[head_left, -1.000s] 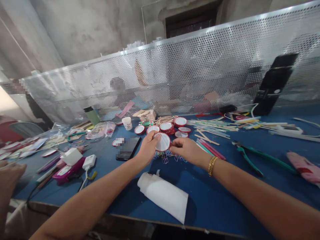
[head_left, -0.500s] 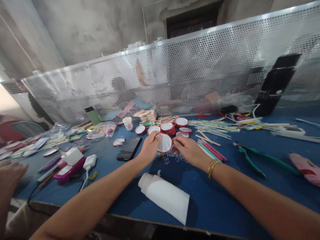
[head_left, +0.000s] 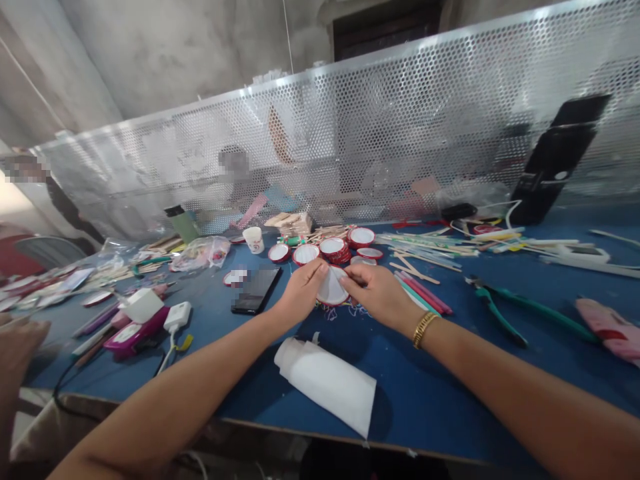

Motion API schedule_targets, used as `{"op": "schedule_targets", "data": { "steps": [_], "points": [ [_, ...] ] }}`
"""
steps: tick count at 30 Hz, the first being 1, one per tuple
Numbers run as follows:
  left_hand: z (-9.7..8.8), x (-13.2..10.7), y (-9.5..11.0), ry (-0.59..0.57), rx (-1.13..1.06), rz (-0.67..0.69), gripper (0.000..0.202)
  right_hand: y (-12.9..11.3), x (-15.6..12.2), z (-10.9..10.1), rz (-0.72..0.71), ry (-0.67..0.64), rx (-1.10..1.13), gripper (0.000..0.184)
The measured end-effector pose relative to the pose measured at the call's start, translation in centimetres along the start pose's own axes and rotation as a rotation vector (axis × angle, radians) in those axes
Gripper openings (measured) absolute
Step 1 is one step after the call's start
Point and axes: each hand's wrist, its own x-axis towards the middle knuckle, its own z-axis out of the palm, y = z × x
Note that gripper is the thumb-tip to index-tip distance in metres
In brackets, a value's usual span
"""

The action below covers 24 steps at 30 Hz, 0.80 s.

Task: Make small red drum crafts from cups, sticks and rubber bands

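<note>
Above the middle of the table I hold a round white disc with a red rim [head_left: 332, 289], its white face toward me. My left hand [head_left: 301, 291] grips its upper left edge between thumb and fingers. My right hand [head_left: 379, 293], below a gold bracelet, pinches the disc's right side, the thumb lying on its face. Just behind stand stacks of similar red-rimmed discs [head_left: 334, 248]. Thin loose coloured strands [head_left: 333, 312] lie under the disc. A white rolled sheet [head_left: 327, 387] rests on the table nearer to me.
Left are a dark phone [head_left: 256, 291], a white charger [head_left: 144, 305] on a purple case, and another person's hand [head_left: 20, 340]. A paper cup [head_left: 254, 241] stands behind. Right lie coloured sticks [head_left: 425, 293] and green-handled pliers [head_left: 540, 312]. A perforated metal screen [head_left: 400, 133] borders the back.
My right hand has come in from beside the disc and now pinches its right side, thumb on the white face. My left hand keeps its grip. The view has shifted slightly.
</note>
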Motion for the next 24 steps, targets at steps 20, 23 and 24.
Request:
{"op": "schedule_targets", "data": {
  "steps": [20, 23, 24],
  "points": [
    [-1.4, 2.2, -1.6, 0.389, -0.301, -0.262, 0.015, 0.4, -0.2, 0.4, -0.202, -0.172, -0.469, 0.014],
    [-1.0, 2.1, -1.6, 0.398, -0.27, -0.308, 0.015, -0.1, -0.5, 1.1, -0.265, -0.23, -0.622, 0.013],
    [-0.9, 2.0, -1.6, 0.4, -0.261, -0.312, 0.016, -0.2, -0.6, 1.3, -0.268, -0.243, -0.654, 0.014]
  ]
}}
